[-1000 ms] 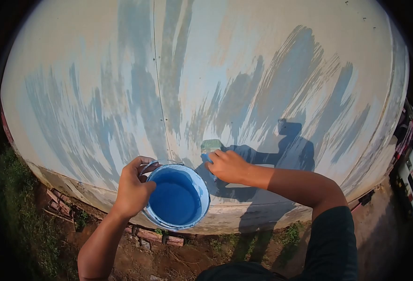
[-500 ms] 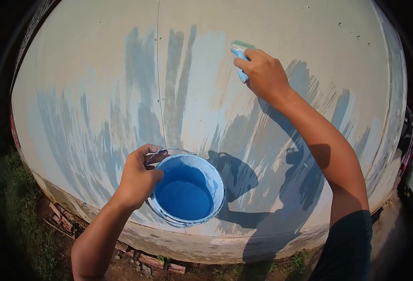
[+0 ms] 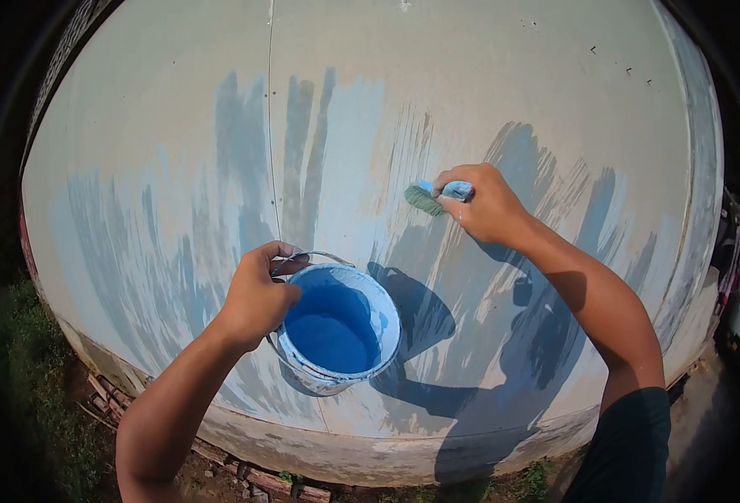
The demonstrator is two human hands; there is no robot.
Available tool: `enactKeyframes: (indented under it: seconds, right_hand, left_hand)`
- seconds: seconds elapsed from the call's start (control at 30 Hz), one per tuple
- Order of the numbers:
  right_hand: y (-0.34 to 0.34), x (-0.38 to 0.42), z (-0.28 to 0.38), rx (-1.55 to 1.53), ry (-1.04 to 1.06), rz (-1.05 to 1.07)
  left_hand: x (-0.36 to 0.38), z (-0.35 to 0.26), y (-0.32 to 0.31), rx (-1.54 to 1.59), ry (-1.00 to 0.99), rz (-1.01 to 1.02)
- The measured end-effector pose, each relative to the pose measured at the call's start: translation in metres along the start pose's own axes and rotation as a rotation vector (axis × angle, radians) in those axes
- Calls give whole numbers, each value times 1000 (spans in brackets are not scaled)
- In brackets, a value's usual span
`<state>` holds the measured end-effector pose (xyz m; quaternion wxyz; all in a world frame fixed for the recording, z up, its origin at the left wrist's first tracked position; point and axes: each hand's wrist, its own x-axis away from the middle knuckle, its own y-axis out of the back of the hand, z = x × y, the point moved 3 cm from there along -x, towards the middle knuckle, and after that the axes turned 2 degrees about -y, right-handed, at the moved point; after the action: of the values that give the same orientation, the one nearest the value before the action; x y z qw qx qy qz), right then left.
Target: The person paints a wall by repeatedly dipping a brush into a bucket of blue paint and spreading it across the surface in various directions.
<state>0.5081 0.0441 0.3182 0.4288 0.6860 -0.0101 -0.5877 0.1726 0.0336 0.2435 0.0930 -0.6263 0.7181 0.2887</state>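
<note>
In my right hand (image 3: 485, 201) is a paintbrush (image 3: 425, 199), its handle smeared with blue. Its bristles lie against the wall (image 3: 470, 67), and thin streaks run down above them. My left hand (image 3: 262, 289) grips a paint bucket (image 3: 391, 323) by its rim and thin wire handle, holding it in front of the wall and tilted toward me. Blue paint (image 3: 332, 331) partly fills the bucket. Uneven upright strokes of pale blue and grey cover the wall's middle and lower part, while its top is plain beige.
A vertical panel seam (image 3: 271, 126) runs down the wall left of centre. Along the wall's foot lie broken bricks (image 3: 261, 479) and soil, with grass (image 3: 30, 377) at the left. Assorted items (image 3: 734, 277) stand beyond the right edge. Shadows fall across the wall.
My right hand has swept the paintbrush down the wall, leaving fresh thin streaks. The bristles, pointing up before, now point left. My left hand still holds the bucket in nearly the same place.
</note>
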Motion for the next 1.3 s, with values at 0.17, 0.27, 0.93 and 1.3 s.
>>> enactKeyframes:
  seconds: [0.17,0.27,0.93,1.3]
  right_hand:
    - [60,-51,-14,354,200,-435]
    - [52,-31,12,484,244,-387]
    - [-49,100,101,-459,208,652]
    - [-100,131,114,-112,207,420]
  left_hand:
    - [1,11,-4,9,27,-17]
    - [10,12,-11,36,4,-15]
    - [55,27,-61,-98,-164,165]
    - [62,37,-76,-4,-302,-8]
